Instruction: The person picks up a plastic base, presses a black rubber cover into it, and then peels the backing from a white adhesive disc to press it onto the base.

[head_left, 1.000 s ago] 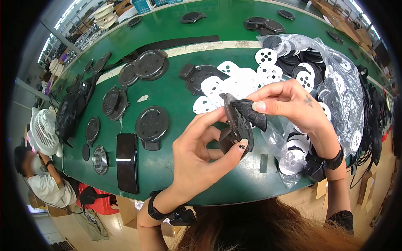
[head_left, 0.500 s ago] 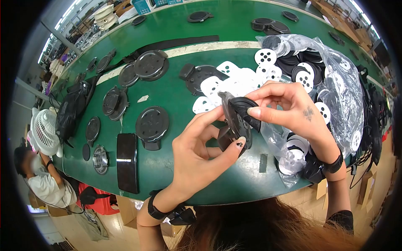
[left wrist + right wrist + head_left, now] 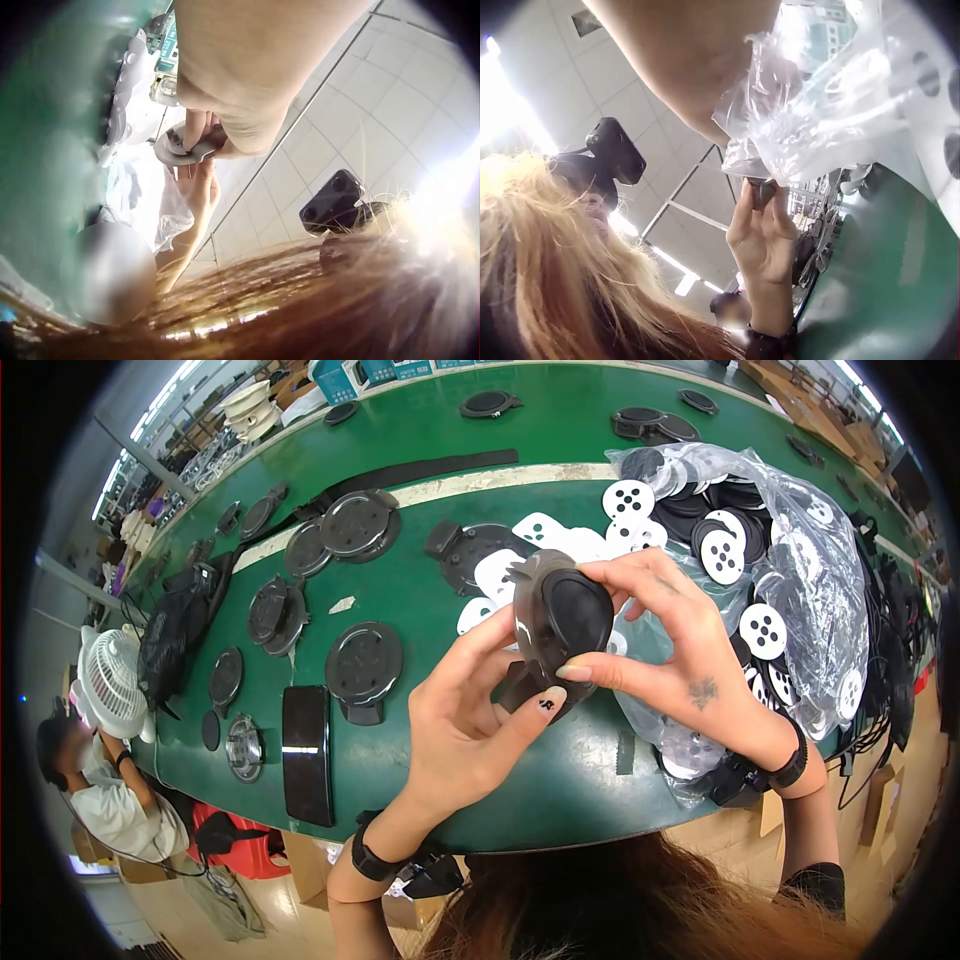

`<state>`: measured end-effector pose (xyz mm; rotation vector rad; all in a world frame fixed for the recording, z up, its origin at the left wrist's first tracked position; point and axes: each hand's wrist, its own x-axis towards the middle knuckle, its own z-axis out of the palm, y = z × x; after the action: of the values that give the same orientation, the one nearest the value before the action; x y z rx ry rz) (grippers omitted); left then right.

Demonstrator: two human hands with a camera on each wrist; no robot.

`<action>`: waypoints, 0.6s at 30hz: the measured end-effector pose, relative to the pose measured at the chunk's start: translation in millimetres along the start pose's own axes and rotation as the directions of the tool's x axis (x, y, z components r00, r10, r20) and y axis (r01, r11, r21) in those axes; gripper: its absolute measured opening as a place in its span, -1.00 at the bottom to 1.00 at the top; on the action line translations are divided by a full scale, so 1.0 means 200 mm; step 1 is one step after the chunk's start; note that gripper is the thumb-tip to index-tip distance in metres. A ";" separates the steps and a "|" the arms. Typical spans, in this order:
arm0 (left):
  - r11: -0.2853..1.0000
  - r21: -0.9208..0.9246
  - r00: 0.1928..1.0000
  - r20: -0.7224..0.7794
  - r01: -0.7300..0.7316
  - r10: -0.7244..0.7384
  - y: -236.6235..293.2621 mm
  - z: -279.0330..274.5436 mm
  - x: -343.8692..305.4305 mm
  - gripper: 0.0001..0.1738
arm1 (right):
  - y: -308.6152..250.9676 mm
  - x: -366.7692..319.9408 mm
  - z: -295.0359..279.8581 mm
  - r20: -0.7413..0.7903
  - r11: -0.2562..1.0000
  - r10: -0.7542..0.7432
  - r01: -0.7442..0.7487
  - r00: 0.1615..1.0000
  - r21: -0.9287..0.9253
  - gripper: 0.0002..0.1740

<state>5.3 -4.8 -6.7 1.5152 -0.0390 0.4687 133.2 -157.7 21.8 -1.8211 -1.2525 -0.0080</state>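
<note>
My left hand [image 3: 465, 735] grips a dark translucent round plastic housing [image 3: 533, 625] with a boxy tab at its lower end, thumb on the tab side and fingers behind. A smooth black round pad [image 3: 582, 615] lies against the housing's face. Thumb and fingers of my right hand [image 3: 690, 655] pinch the pad's edge, the thumb at its bottom and the fingertips at its upper right. From the left wrist, the housing [image 3: 174, 152] shows between both hands. In the right wrist view, the left hand [image 3: 763, 244] holds a dark part [image 3: 763, 193], partly behind clear plastic.
White discs with holes [image 3: 540, 528] are piled behind the hands. At the right, a clear plastic bag [image 3: 815, 615] holds white and black discs. Similar housings [image 3: 365, 665] lie on the green table [image 3: 440, 780] to the left, near a black phone-like slab [image 3: 306, 755]. Another person sits far left.
The housing has turned so its face points toward the camera. The pad, earlier folded and angled away in the right fingers, now lies smooth against it, and the right thumb has moved lower left.
</note>
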 end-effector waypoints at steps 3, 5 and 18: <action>0.997 -0.038 0.996 0.060 -0.065 0.067 -0.03 -0.01 0.01 -0.29 | -0.01 -0.01 0.00 -0.037 0.996 -0.070 0.068 0.997 -0.057 -0.26; 0.998 -0.055 1.000 0.021 -0.010 0.011 -0.02 -0.01 0.01 -0.31 | -0.03 -0.03 0.02 -0.084 0.985 -0.064 0.049 0.994 -0.164 -0.20; 0.986 -0.166 0.984 -0.166 0.035 -0.063 -0.03 0.00 0.04 -0.49 | -0.09 -0.08 0.04 0.052 0.941 -0.209 0.215 0.977 -0.260 -0.34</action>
<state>13.8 -3.7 -9.7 1.3091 0.0923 0.5411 108.4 -162.1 21.2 -1.9038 -1.5185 -0.2879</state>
